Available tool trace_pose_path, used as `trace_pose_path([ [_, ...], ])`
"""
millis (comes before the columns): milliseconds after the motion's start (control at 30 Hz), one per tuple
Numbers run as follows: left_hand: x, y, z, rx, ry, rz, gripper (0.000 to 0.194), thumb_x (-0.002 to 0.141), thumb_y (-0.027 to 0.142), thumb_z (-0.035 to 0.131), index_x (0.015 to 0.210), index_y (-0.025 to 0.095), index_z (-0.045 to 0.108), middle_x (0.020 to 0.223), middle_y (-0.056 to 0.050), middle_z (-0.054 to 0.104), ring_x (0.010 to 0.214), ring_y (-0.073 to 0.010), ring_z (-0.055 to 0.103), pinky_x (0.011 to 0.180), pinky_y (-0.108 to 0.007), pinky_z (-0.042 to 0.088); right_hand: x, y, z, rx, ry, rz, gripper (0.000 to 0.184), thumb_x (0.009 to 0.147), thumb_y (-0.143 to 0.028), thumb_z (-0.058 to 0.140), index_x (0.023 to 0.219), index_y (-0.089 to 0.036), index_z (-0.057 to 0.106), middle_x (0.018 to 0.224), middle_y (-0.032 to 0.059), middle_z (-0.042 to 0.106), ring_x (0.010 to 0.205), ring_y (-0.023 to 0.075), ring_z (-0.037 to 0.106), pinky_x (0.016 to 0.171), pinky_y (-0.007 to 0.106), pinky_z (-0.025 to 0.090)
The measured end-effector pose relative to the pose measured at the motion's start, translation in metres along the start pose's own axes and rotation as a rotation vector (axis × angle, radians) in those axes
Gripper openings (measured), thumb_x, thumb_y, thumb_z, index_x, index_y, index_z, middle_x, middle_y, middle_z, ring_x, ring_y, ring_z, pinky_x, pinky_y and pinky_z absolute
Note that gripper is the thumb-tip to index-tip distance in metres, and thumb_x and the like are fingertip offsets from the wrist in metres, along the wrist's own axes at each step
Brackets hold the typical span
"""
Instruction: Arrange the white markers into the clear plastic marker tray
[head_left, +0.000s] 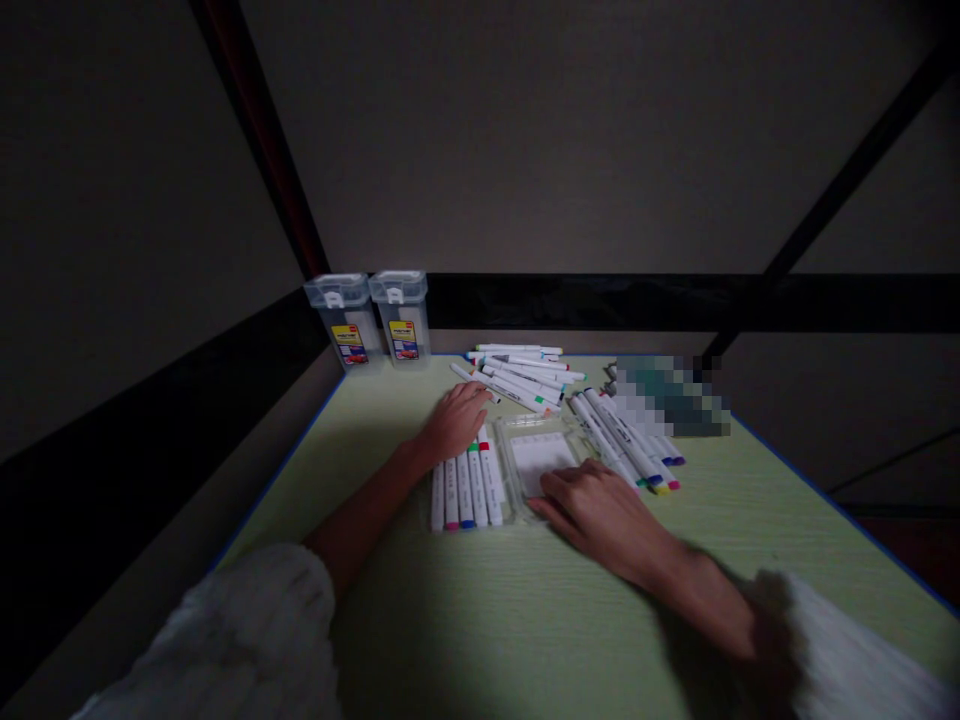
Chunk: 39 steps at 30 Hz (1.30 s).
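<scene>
A clear plastic case [537, 424] lies unfolded on the table. Its left half holds a row of white markers [470, 490] with coloured ends; a white sheet [536, 455] shows in the right half. My left hand [454, 420] reaches over the far end of that row, its fingers closed together on a loose white marker [463, 371]. Its fingertips are partly hidden. On the right half of the case rests my right hand [596, 505], fingers curled and thumb against the case near its front edge. Beyond the case lies a loose pile of white markers [525, 375].
Two clear lidded boxes [346, 320] with yellow labels stand at the back left corner. More markers [622, 440] lie in a bunch on the right, beside a pixelated patch. The pale green table [495, 620] has a blue edge, with dark panelled walls around it.
</scene>
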<state>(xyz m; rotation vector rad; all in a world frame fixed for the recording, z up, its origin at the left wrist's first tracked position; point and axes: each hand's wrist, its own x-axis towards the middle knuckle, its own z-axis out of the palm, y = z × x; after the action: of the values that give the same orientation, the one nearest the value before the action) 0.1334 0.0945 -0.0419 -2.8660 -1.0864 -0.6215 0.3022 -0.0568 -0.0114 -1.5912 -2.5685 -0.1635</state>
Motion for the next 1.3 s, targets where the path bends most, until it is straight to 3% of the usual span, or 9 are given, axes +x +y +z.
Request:
trace_pose_path([
  [200,-0.001,-0.002,0.003,0.062,-0.075,0.024,0.039,0.084,0.018,0.028,0.119,0.014,0.043,0.133,-0.007,0.037,0.123,-0.0190,0.029,0.100,-0.035,0.027,0.000,-0.001,-0.001,-0.005,-0.013,0.004,0.027,0.087,-0.030,0.039,0.069,-0.016,0.054,0.063,0.0034,0.060,0.058,0.0154,0.054,0.062,0.030,0.032],
  [467,0.000,-0.003,0.006,0.103,-0.156,0.010,0.042,0.085,0.021,0.025,0.124,0.016,0.039,0.136,-0.004,0.034,0.125,-0.0181,0.029,0.100,-0.035,0.026,0.000,-0.001,0.001,-0.002,-0.015,-0.009,0.029,0.087,-0.029,0.036,0.068,-0.017,0.054,0.060,0.0029,0.059,0.057,0.0152,0.054,0.062,0.029,0.032],
  [967,0.001,0.000,0.001,0.097,-0.112,0.037,0.039,0.082,0.017,0.029,0.118,0.016,0.046,0.125,-0.007,0.045,0.116,-0.0167,0.039,0.096,-0.032,0.030,0.000,0.000,0.002,0.036,-0.008,-0.025,0.030,0.088,-0.027,0.033,0.068,-0.016,0.052,0.061,0.0029,0.059,0.057,0.0145,0.054,0.062,0.029,0.031],
  [1300,0.001,0.002,-0.003,0.098,-0.111,0.042,0.037,0.082,0.017,0.030,0.115,0.018,0.048,0.119,-0.009,0.048,0.109,-0.0189,0.042,0.095,-0.036,0.029,0.000,0.000,0.002,0.038,-0.022,-0.033,0.028,0.088,-0.025,0.034,0.067,-0.017,0.052,0.061,0.0031,0.058,0.057,0.0153,0.054,0.061,0.030,0.032],
])
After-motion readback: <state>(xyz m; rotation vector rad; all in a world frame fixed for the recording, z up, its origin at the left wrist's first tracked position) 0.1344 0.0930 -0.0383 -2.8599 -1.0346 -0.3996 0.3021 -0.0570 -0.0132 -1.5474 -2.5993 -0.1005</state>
